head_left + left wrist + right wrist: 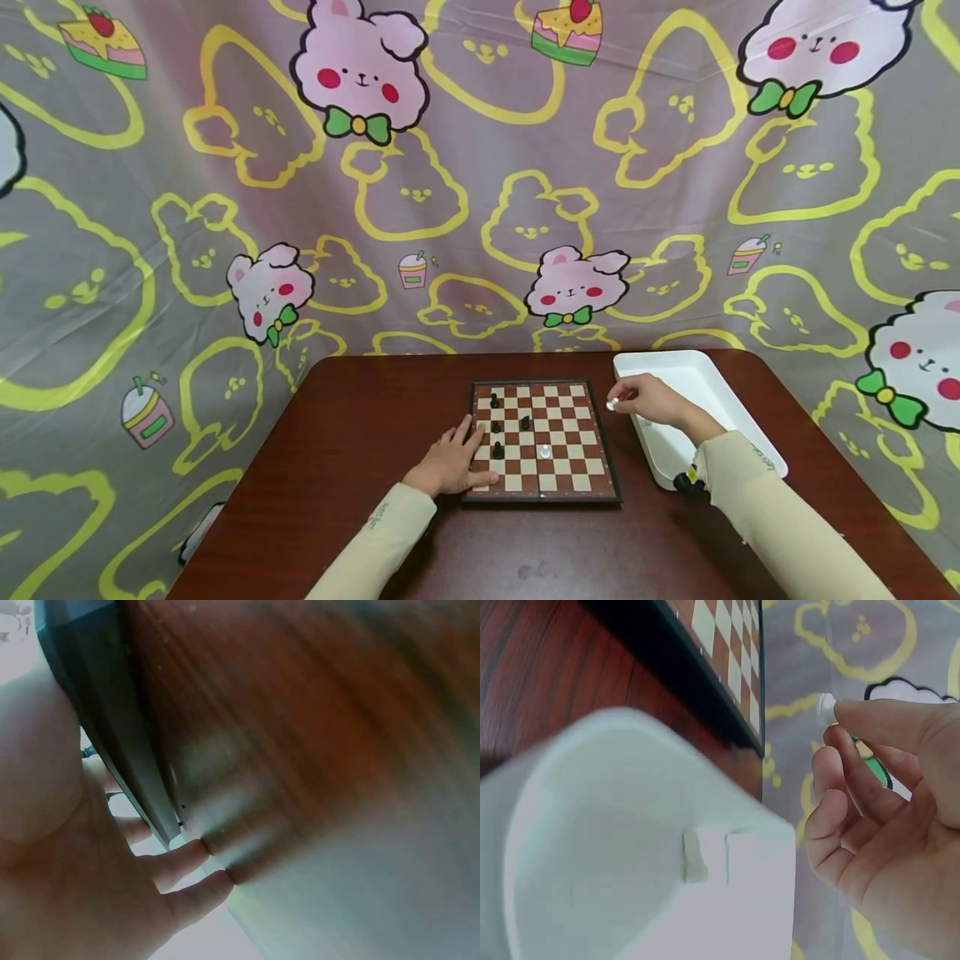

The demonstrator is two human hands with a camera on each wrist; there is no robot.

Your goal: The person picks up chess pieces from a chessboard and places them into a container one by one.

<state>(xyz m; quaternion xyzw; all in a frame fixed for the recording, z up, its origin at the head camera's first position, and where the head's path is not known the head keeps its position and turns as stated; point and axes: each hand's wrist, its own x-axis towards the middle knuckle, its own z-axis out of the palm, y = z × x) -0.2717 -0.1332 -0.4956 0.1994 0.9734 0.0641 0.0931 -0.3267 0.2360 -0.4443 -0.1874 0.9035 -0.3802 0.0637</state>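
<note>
A chessboard (558,482) with brown and cream squares lies on the table. On its left half stand several black chess pieces, among them a knight-like one (525,422); a white chess piece (545,452) stands near the middle. My left hand (450,463) rests at the board's left edge, thumb over the near corner and fingers extended. In the left wrist view, the fingertips (219,883) touch the tabletop beside the dark board frame (112,712). Between thumb and fingertips my right hand (654,400) pinches a small white chess piece (826,709), right of the board.
A white tray (738,400) stands right of the board, under my right forearm. One pale piece (695,859) lies inside it. The brown table (360,417) meets a patterned curtain (480,208) at the back and sides.
</note>
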